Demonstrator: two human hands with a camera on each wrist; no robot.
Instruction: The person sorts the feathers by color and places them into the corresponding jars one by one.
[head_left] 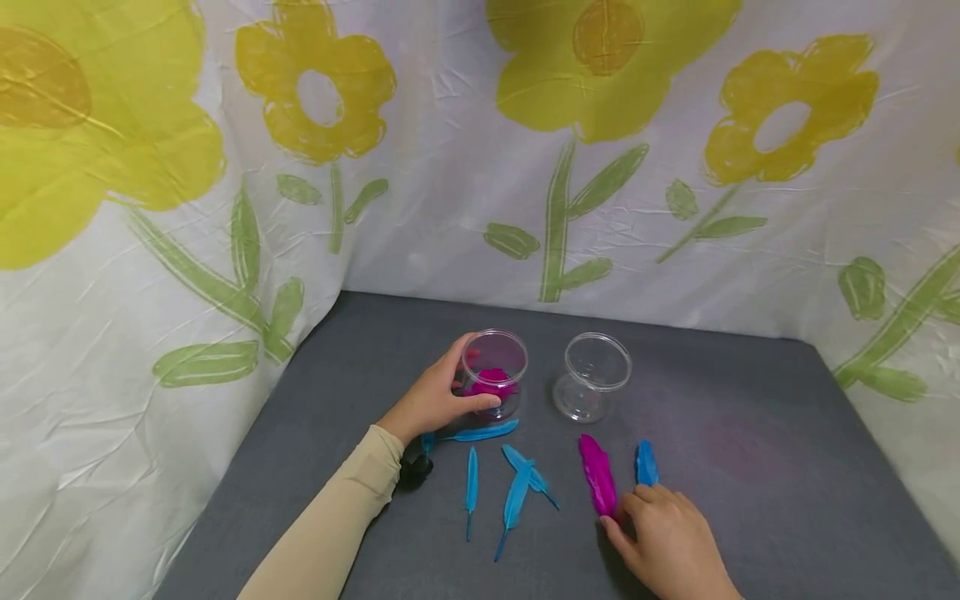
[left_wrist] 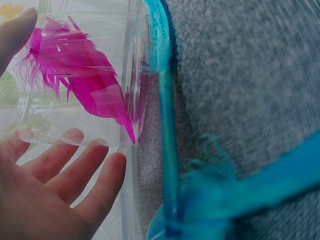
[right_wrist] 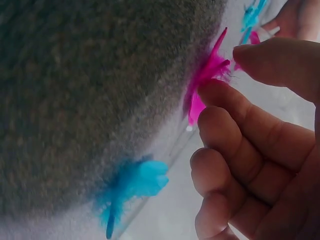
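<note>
My left hand [head_left: 442, 396] holds a clear plastic jar [head_left: 501, 342] by its side, thumb in front and fingers behind. Through the wall of that jar a magenta feather [left_wrist: 85, 75] shows, lying inside. My right hand [head_left: 670, 533] is low over the cloth at the near end of another magenta feather [head_left: 597, 475]. In the right wrist view its thumb and index finger stand apart beside that magenta feather [right_wrist: 207, 80], the other fingers loosely bent. A blue feather [head_left: 647, 463] lies just beyond the right knuckles, partly hidden by them.
A second clear jar [head_left: 581, 396] stands right of the held one. Several blue feathers lie between the hands, including an upright-lying one [head_left: 472, 479] and a crossed pair [head_left: 517, 496]. A small black object [head_left: 415, 471] sits by the left wrist. Flower-printed fabric [head_left: 442, 208] borders the grey tabletop [head_left: 750, 500].
</note>
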